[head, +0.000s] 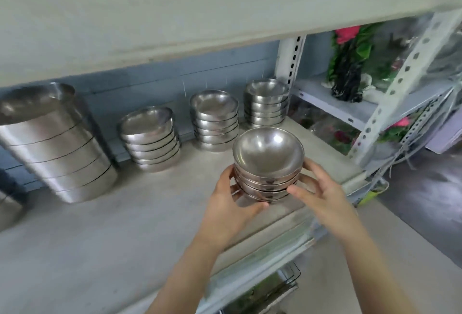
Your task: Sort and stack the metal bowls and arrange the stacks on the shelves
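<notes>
Observed: a stack of small metal bowls [268,163] is held between both hands above the front right part of the lower shelf [112,233]. The bowls are nested mouth-up, and the top one is seen from above with its inside bare and shiny. The left hand [228,203] is curled round the left side of the stack, with its thumb laid along the lowest bowl at the front and its fingers wrapped behind. The right hand [322,196] is curled round the right side, with its thumb pressed to the lower rims and its fingers mostly hidden behind the bowls. Whether the stack rests on the shelf board or is held just clear of it cannot be told. Four more stacks are set along the back of the same shelf, against a blue-grey wall [150,74]. At far left is a tall stack of large straight-sided bowls [57,148]. To its right stands a stack of shallow bowls [150,138], then a middle stack of bowls [215,121], then a rear right stack of bowls [266,102] beside a slotted white upright [293,59]. The four stacks stand apart from one another, and the held stack is nearest the middle and rear right ones, in front of them. The upper shelf board [200,14] crosses the top of the view, blurred. Past a perforated angle post [400,83] at right, artificial flowers [350,59] are seen on a neighbouring rack.
</notes>
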The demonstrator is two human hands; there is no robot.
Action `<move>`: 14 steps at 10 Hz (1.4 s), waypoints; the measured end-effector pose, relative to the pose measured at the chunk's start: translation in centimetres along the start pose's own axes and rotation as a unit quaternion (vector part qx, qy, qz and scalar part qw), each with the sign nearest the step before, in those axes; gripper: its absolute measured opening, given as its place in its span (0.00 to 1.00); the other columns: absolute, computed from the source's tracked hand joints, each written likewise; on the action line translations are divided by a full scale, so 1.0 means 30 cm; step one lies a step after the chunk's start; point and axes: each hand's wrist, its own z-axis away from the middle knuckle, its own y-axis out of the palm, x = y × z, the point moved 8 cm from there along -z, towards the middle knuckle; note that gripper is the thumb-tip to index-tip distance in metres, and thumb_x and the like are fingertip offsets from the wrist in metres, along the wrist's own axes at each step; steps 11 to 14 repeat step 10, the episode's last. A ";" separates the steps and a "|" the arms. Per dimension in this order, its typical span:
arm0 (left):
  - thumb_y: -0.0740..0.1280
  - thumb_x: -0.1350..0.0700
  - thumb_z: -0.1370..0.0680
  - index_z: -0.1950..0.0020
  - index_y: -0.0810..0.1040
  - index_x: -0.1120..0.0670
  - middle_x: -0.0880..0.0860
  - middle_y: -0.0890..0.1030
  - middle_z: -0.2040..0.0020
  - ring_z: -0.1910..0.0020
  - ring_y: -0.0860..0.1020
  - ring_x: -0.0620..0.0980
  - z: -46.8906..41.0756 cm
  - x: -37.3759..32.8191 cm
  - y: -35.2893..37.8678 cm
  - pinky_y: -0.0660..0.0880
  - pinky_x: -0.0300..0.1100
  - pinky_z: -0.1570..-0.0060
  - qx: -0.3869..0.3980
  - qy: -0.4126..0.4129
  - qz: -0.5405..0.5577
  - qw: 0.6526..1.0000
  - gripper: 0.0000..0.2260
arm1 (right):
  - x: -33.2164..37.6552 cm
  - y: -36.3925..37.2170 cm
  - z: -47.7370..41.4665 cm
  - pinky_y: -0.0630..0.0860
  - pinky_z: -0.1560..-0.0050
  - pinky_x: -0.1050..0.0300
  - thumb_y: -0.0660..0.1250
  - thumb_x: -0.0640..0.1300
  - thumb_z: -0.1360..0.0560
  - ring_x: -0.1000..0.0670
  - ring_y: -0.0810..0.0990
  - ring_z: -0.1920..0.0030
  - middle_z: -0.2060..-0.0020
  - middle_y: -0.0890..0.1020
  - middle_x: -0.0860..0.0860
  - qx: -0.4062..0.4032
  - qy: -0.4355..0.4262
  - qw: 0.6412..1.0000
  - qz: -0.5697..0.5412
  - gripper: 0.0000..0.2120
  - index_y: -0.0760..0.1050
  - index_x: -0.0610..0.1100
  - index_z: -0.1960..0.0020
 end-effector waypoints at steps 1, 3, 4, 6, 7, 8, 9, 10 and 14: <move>0.80 0.54 0.35 0.31 0.61 0.43 0.33 0.72 0.43 0.47 0.73 0.27 -0.096 -0.018 0.124 0.70 0.21 0.51 -0.034 -0.018 -0.003 0.999 0.39 | -0.026 -0.119 -0.125 0.74 0.49 0.74 0.74 0.50 0.35 0.68 0.77 0.40 0.35 0.74 0.63 0.036 0.005 0.999 0.005 0.34 0.68 0.59 0.30; 0.79 0.57 0.33 0.33 0.63 0.44 0.37 0.73 0.41 0.46 0.75 0.30 -0.215 -0.015 0.268 0.74 0.27 0.46 -0.105 -0.045 -0.014 0.993 0.36 | -0.083 -0.260 -0.316 0.72 0.46 0.76 0.73 0.50 0.34 0.70 0.75 0.39 0.40 0.75 0.72 0.109 0.014 0.994 0.004 0.30 0.67 0.65 0.36; 0.77 0.61 0.32 0.35 0.64 0.44 0.40 0.74 0.41 0.49 0.76 0.27 -0.242 -0.012 0.294 0.73 0.25 0.52 -0.131 -0.056 -0.001 0.990 0.33 | -0.100 -0.288 -0.374 0.70 0.44 0.77 0.72 0.51 0.33 0.71 0.74 0.38 0.39 0.74 0.73 0.137 0.011 0.990 0.008 0.28 0.67 0.67 0.36; 0.76 0.61 0.31 0.33 0.65 0.48 0.39 0.72 0.37 0.45 0.77 0.32 -0.283 0.001 0.333 0.77 0.44 0.41 -0.153 -0.069 0.005 0.986 0.32 | -0.134 -0.323 -0.463 0.65 0.28 0.59 0.70 0.52 0.30 0.63 0.70 0.30 0.28 0.71 0.61 0.196 0.014 0.980 0.023 0.33 0.64 0.59 0.27; 0.76 0.59 0.30 0.34 0.64 0.47 0.38 0.72 0.38 0.44 0.77 0.35 -0.305 -0.009 0.349 0.76 0.42 0.40 -0.160 -0.064 -0.011 0.985 0.31 | -0.136 -0.330 -0.487 0.64 0.28 0.61 0.69 0.51 0.30 0.66 0.69 0.30 0.30 0.70 0.65 0.219 0.015 0.975 0.026 0.37 0.61 0.55 0.24; 0.76 0.59 0.30 0.37 0.63 0.45 0.37 0.71 0.41 0.47 0.75 0.30 -0.320 -0.009 0.353 0.74 0.33 0.44 -0.164 -0.063 -0.027 0.984 0.30 | -0.147 -0.328 -0.499 0.64 0.30 0.65 0.68 0.50 0.28 0.71 0.67 0.32 0.32 0.68 0.71 0.235 0.024 0.971 0.033 0.37 0.59 0.54 0.22; 0.76 0.60 0.30 0.34 0.63 0.50 0.42 0.72 0.37 0.47 0.75 0.29 -0.337 0.011 0.355 0.74 0.32 0.43 -0.164 -0.063 -0.036 0.984 0.31 | -0.147 -0.326 -0.512 0.65 0.31 0.65 0.68 0.50 0.28 0.71 0.69 0.34 0.35 0.71 0.72 0.227 0.033 0.973 0.032 0.35 0.60 0.55 0.23; 0.75 0.57 0.28 0.24 0.57 0.56 0.53 0.67 0.28 0.34 0.74 0.46 -0.315 -0.006 0.360 0.71 0.46 0.34 -0.162 -0.061 -0.075 0.982 0.38 | -0.142 -0.359 -0.505 0.69 0.39 0.72 0.67 0.49 0.24 0.72 0.74 0.41 0.41 0.75 0.71 0.136 0.020 0.989 0.051 0.27 0.65 0.55 0.27; 0.75 0.57 0.28 0.24 0.57 0.56 0.53 0.67 0.28 0.34 0.74 0.46 -0.315 -0.006 0.360 0.71 0.46 0.34 -0.162 -0.061 -0.075 0.982 0.38 | -0.142 -0.359 -0.505 0.69 0.39 0.72 0.67 0.49 0.24 0.72 0.74 0.41 0.41 0.75 0.71 0.136 0.020 0.989 0.051 0.27 0.65 0.55 0.27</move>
